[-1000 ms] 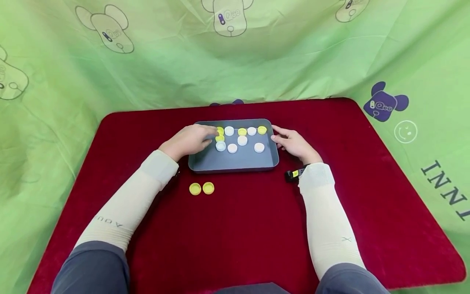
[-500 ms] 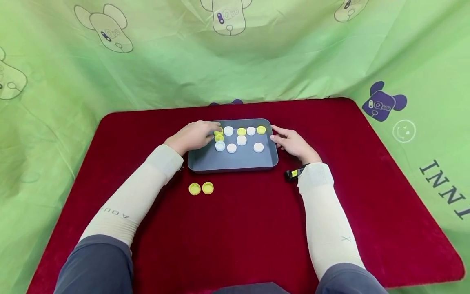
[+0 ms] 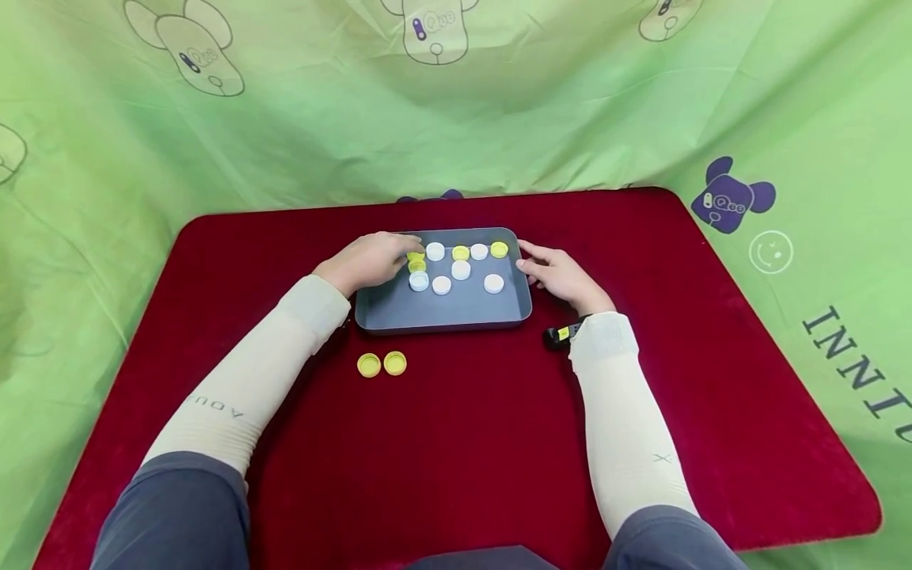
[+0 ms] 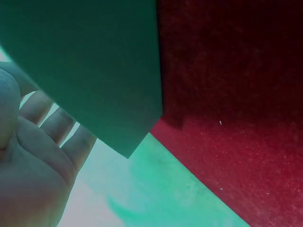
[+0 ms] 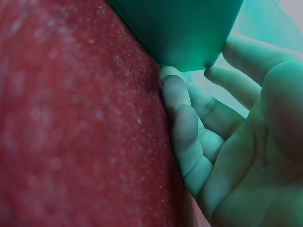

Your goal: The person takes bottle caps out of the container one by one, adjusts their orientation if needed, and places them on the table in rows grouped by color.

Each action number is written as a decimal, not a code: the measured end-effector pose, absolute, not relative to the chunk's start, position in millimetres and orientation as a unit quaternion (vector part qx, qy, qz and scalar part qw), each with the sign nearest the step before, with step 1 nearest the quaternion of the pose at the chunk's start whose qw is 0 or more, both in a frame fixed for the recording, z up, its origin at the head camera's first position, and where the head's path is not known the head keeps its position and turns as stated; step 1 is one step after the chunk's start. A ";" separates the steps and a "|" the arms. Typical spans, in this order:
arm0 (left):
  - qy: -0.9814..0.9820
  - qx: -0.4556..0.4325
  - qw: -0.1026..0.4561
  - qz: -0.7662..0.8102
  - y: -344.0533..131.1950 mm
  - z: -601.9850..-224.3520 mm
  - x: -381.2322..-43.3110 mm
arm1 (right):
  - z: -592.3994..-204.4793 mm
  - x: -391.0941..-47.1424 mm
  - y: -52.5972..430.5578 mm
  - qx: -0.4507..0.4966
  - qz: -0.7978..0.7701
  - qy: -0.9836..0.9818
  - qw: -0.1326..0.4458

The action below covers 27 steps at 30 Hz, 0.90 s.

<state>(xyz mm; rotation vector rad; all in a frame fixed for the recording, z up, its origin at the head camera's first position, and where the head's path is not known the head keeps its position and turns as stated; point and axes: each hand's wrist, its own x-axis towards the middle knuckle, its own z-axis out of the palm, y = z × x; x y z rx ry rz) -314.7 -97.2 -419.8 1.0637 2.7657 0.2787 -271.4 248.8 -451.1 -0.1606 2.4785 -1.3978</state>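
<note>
"Grey, smooth, round-cornered tray (image 3: 456,313) on plush red cloth (image 3: 463,443), upper centre of the frame, bearing round yellow caps (image 3: 499,249) and round white caps (image 3: 494,283). Changed?"

"Since a second ago, the left hand (image 3: 366,260) reaches farther over the tray's upper left."

"Grasping?"

"Can't tell. The right hand (image 3: 563,277), relaxed, touches the tray's right wall."

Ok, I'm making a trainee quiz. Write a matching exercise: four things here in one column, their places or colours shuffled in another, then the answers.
1. tray
2. two caps outside the tray
3. left hand
4. right hand

A. at the tray's right end
B. yellow, on the red cloth
C. over the tray's left end
D. grey

Pairs: 1-D; 2-B; 3-C; 4-A
</note>
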 end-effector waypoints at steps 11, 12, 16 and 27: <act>0.929 0.345 0.095 0.097 -92.1 -420.6 -318.4 | -460.6 -272.2 250.9 -0.059 -0.482 0.865 0.127; 0.929 0.344 0.098 0.097 -92.2 -421.6 -318.6 | -460.6 -271.4 250.6 -0.058 -0.482 0.865 0.127; 0.928 0.347 0.100 0.094 -92.5 -426.0 -319.2 | -460.7 -269.2 249.5 -0.054 -0.482 0.865 0.132; 0.923 0.363 0.084 0.099 -90.9 -428.1 -321.8 | -458.6 -271.5 249.5 -0.048 -0.486 0.862 0.135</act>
